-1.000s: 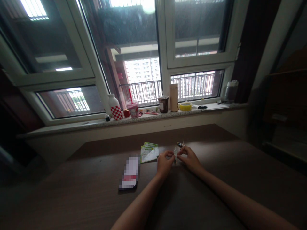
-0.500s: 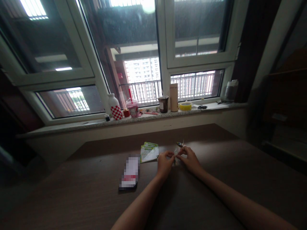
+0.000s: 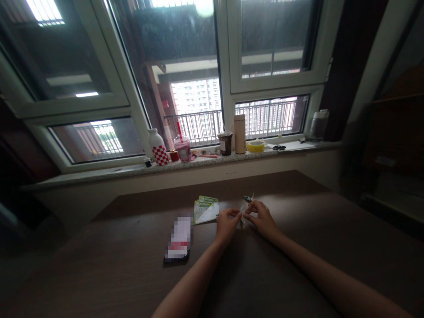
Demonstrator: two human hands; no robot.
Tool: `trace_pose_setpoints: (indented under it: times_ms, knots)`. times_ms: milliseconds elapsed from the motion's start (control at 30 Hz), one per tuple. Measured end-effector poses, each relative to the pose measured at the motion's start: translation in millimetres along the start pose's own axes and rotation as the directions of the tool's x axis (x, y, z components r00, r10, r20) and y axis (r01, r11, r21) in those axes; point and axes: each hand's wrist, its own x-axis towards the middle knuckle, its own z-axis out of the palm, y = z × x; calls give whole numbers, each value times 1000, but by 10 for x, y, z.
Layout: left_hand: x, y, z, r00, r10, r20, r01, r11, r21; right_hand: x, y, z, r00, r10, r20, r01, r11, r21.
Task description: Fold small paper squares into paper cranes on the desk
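Close together over the brown table [image 3: 132, 287], my left hand [image 3: 227, 223] and my right hand [image 3: 262, 218] pinch a small, crinkled, see-through piece like plastic film [image 3: 242, 211]. Its exact kind is too small to make out. A thin darker bit shows just below the fingertips. Just beyond my right fingers lies a small dark, pointed item [image 3: 247, 198] with a pale tip. Left of my left hand are green-and-white printed cards or packets [image 3: 205, 211], overlapping. Nearer to me lies a flat dark-edged object [image 3: 179, 238], its face blurred out.
Along the windowsill [image 3: 132, 172] stand a red-checked white bottle [image 3: 159, 148], a pink drink cup [image 3: 183, 149], a brown drink cup [image 3: 225, 143], a tan flask [image 3: 240, 134], yellow tape [image 3: 256, 146], black scissors [image 3: 279, 147] and a clear jug [image 3: 319, 126].
My fingertips have shifted very slightly on the see-through piece, which looks a little different in shape. The other items on the table stay where they were.
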Motion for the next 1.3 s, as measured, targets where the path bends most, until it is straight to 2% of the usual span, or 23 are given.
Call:
trace_pose_setpoints:
  times_ms: [267,600,1067,1300]
  knots:
    - [12,8,-11,999,-37,20,38,999,-36,3,21,-16,1000,-5,25,6,997,-74]
    - [-16,70,3,999,-45,20,46,997,-59,36,31,-11,992,112,59,-118,987,107]
    - [-30,59,6,996,-42,73,40,999,28,48,174,19,999,41,8,-40,999,-15]
    - [-22,55,23,994,-75,76,73,997,38,44,165,6,997,75,18,-74,996,-52]
